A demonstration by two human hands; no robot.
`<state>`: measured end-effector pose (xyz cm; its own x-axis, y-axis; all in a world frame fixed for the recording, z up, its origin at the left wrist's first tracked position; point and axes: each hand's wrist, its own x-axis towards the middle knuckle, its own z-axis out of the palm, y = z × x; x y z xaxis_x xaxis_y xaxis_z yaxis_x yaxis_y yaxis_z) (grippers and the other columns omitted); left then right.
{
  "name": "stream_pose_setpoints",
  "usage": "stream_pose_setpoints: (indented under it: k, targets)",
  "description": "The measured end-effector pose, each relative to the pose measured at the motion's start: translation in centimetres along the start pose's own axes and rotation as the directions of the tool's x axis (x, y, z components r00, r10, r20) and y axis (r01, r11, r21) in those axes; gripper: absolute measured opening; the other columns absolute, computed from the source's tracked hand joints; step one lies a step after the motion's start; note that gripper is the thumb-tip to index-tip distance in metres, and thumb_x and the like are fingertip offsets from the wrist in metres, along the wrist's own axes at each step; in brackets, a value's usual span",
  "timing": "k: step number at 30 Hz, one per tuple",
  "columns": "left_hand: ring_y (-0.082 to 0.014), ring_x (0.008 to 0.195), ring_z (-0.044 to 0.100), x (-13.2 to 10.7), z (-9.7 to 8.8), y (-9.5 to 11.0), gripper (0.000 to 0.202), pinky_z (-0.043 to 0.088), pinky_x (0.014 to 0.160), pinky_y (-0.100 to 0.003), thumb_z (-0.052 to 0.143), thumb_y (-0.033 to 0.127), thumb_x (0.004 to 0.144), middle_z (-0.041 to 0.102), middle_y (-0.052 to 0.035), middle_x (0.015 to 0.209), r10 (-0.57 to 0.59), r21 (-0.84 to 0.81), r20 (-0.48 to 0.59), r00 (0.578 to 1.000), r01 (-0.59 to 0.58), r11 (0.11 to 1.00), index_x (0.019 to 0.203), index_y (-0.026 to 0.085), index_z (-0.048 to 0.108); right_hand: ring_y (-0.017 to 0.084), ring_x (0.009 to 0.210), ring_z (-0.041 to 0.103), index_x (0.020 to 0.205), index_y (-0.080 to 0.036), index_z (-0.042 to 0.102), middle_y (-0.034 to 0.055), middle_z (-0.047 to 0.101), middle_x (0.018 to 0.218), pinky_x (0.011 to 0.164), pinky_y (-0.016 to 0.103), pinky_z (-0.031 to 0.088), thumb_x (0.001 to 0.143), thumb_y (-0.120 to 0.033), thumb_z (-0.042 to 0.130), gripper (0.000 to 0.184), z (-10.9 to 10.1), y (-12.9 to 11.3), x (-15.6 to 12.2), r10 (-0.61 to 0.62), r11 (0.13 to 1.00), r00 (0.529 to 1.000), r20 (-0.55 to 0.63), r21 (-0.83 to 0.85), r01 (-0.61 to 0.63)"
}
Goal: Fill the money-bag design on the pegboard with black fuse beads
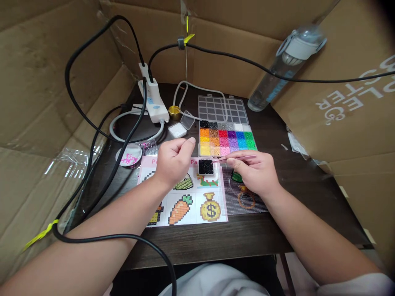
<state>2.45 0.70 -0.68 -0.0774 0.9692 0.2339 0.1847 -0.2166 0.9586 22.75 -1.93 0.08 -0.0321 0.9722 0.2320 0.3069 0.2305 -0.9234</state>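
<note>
Near the middle of the frame, the left hand was curled into a fist above the pattern sheet; whether its fingers enclosed anything could not be told. Right of center, the right hand gripped a pair of slim tweezers, with the tips pointing left to the small box of black beads. Whether the tips touched the beads was too small to tell.

That box rested at the sheet's upper right. The sheet showed pixel pictures, among them a carrot and a money bag. Partly beneath the right hand lay a pegboard bearing an orange ring figure and a green bead piece.

Just above the black beads, a compartmented case of colored beads lay with its gridded lid open behind it on the dark desk. A dish holding pink beads sat left of center, a power strip in the upper left, and a bottle leaned at the upper right.
</note>
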Motion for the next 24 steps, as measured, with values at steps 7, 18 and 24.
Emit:
stream_pose_setpoints:
  k: [7, 18, 24]
  targets:
    - [-0.0082, 0.042, 0.026, 0.3, -0.1, -0.5, 0.05, 0.02, 0.044, -0.03, 0.055, 0.027, 0.086, 0.029, 0.0035, 0.043, 0.033, -0.008, -0.011, 0.999, -0.033, 0.999, 0.044, 0.018, 0.03, 0.016, 0.06, 0.071, 0.08, -0.022, 0.078, 0.0039, 0.079, 0.076, 0.054, 0.028, 0.058, 0.074, -0.025, 0.08, 0.007, -3.7, -1.6, -1.8, -0.069, 0.994, 0.957, -0.281, 0.059, 0.089]
    - [-0.0096, 0.042, 0.025, 0.5, 0.2, -1.1, 0.052, 0.017, 0.044, -0.033, 0.058, 0.029, 0.086, 0.025, 0.0032, 0.044, 0.051, -0.018, -0.008, 0.999, -0.051, 0.999, 0.044, 0.019, 0.029, 0.014, 0.053, 0.065, 0.085, -0.02, 0.078, 0.0089, 0.079, 0.082, 0.045, 0.025, 0.049, 0.078, -0.024, 0.077, 0.008, -6.9, 2.9, -12.5, 0.195, 0.98, 0.889, -0.414, 0.127, -0.156]
    - [-0.0096, 0.042, 0.025, 0.7, 0.0, -1.8, 0.051, 0.017, 0.045, -0.034, 0.059, 0.033, 0.086, 0.025, 0.0035, 0.045, 0.054, -0.013, -0.036, 0.998, -0.055, 0.998, 0.046, 0.02, 0.029, 0.019, 0.067, 0.071, 0.086, -0.021, 0.079, 0.0081, 0.079, 0.083, 0.054, 0.028, 0.056, 0.079, -0.028, 0.076, 0.011, -6.1, 3.4, -12.8, 0.192, 0.98, 0.891, -0.412, 0.029, -0.197]
